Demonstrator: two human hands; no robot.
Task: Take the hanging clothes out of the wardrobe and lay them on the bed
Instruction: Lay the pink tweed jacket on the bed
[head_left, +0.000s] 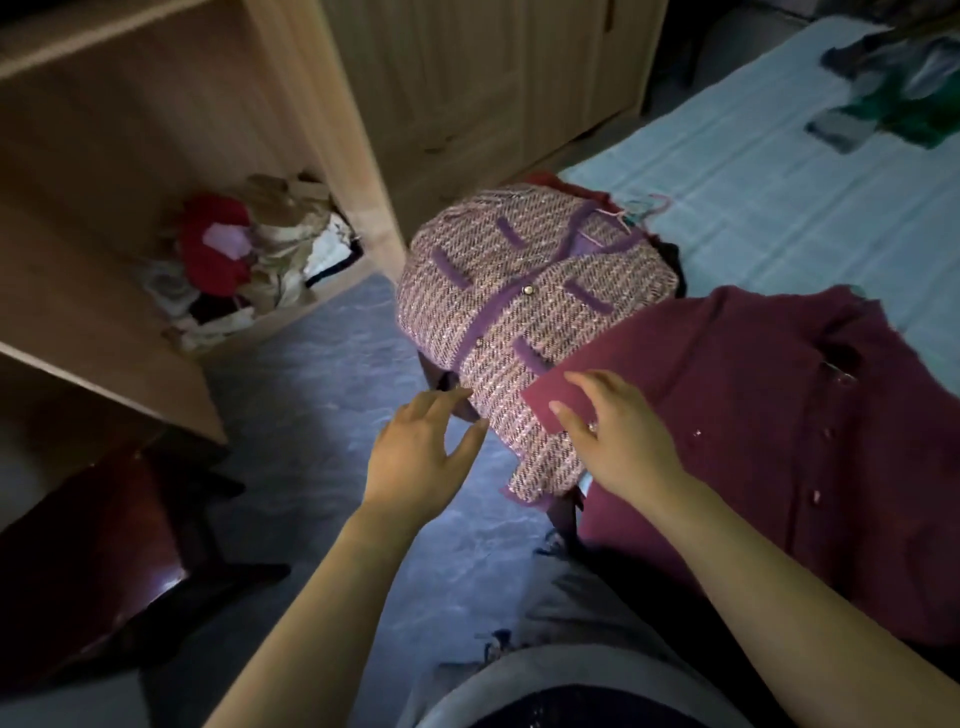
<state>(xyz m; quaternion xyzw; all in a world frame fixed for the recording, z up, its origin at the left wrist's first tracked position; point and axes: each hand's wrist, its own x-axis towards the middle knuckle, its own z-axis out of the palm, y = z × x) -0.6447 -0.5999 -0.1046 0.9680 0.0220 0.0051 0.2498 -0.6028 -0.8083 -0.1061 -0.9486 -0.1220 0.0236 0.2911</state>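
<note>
Purple tweed jacket (524, 312) lies on the bed (779, 208) corner, partly under a maroon shirt (779, 426). Right hand (618, 431), fingers straight, rests on the shirt's cuff (543, 399); left hand (421, 447), fingers spread, holds nothing beside the jacket's hem.

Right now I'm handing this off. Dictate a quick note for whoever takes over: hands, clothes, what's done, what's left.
Hands: left hand is open, fingertips by the jacket hem. The right hand is open, fingers resting on the maroon shirt cuff, which lies over the jacket.
Clothes: both lie on the bed, with a hanger at the jacket's collar.
Done: those two are laid out.
Left: the wardrobe rail is out of view, so check it for more hanging clothes.
</note>
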